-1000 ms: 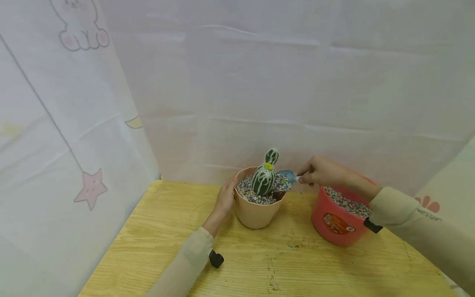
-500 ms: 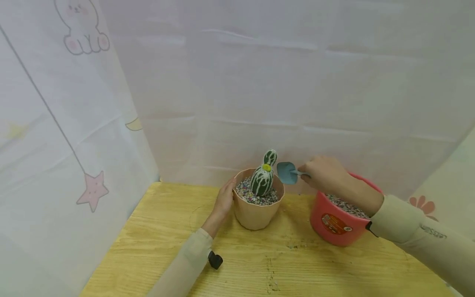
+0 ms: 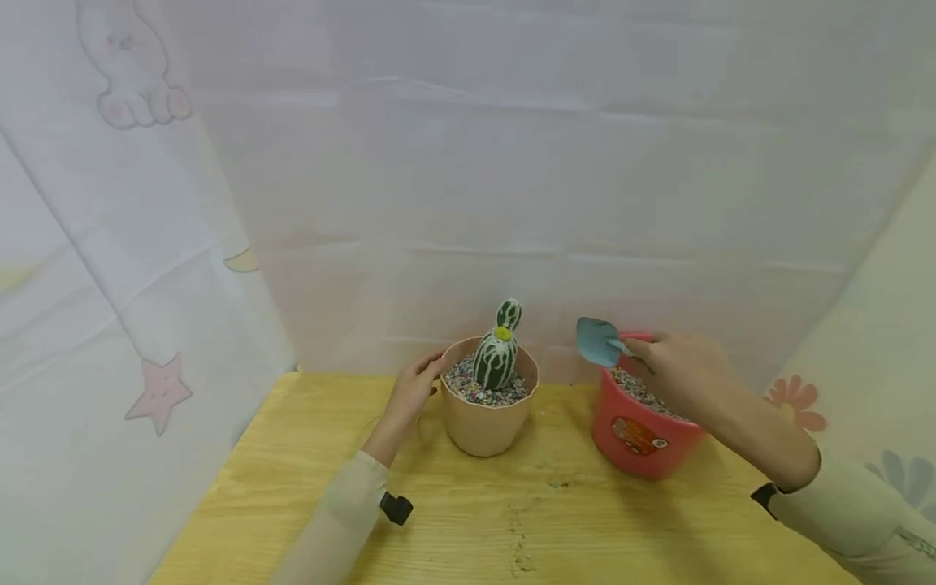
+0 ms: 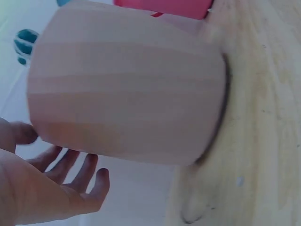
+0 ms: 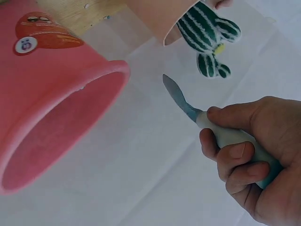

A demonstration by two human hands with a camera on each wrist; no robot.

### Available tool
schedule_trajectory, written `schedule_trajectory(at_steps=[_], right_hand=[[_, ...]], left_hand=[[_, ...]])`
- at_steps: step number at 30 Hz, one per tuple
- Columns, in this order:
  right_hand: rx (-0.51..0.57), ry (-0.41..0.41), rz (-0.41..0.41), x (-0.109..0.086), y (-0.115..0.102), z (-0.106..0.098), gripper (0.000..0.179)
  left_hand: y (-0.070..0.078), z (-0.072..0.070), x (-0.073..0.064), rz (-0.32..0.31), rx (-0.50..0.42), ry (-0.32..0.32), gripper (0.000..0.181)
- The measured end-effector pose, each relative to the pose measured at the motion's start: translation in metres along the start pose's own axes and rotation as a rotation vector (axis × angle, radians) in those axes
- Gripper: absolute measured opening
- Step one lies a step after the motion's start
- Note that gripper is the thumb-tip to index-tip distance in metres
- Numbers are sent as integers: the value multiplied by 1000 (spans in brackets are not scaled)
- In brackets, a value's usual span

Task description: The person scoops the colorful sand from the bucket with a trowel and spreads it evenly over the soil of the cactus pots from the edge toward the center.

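In the head view, a peach pot [image 3: 484, 432] holds multicoloured gravel [image 3: 468, 388] and a green-and-white cactus [image 3: 495, 363] with a yellow flower. My left hand [image 3: 406, 396] is at the pot's left side, fingers loosely bent. The left wrist view has the thumb and fingertips [image 4: 96, 176] along the pot's edge; whether they all touch is hard to tell. My right hand [image 3: 683, 372] grips a small blue trowel [image 3: 597, 341] by its pale handle. Its blade is bare and hangs by the left rim of a pink bucket [image 3: 636, 459], which contains similar gravel [image 3: 636, 388].
Pot and bucket stand apart on a yellow wooden table [image 3: 453, 520], near its back edge. A few gravel bits [image 3: 559, 485] lie scattered on the wood. Behind rises a pale cloth backdrop [image 3: 468, 179], with printed figures on the side sheets.
The gravel on the trowel has gone into the pot, and the blade has moved right, from the pot to the bucket. The left hand has loosened slightly from the pot.
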State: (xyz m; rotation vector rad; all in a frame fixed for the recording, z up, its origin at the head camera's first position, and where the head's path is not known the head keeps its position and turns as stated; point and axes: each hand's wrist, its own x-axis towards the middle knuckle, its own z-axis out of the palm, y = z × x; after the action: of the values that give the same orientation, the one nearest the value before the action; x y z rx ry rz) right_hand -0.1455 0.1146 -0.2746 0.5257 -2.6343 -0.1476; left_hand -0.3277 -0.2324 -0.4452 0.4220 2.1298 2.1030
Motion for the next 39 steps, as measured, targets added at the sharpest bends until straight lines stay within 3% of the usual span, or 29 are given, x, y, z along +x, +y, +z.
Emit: schedule_trajectory(at_steps=[7,11,15,20,25,29,33,39], right_hand=[[25,31,95,-19,23,2,9],[80,-29,179,-26,39,13,6],[154,-107,264,-27,53,29,21],[250,-178,357,-19,65,48,24],[329,-198,399,-7,77,68,27],[346,-152,385,-4,87,84,24],[361,-147,403,-16,91,100,23],[386,-206,468,-37,84,114,27]], left_hand=[[29,-21,-6,57,62,-17,38],[43,-31,-12,76,105,-25,36],[52,-39,-20,87,156,-65,38],[59,-46,-31,107,207,-106,35],[58,-54,-40,132,273,-120,35],[55,-61,-45,164,335,-118,34],[48,-65,-52,186,423,-105,32],[37,-72,-63,213,524,-87,32]])
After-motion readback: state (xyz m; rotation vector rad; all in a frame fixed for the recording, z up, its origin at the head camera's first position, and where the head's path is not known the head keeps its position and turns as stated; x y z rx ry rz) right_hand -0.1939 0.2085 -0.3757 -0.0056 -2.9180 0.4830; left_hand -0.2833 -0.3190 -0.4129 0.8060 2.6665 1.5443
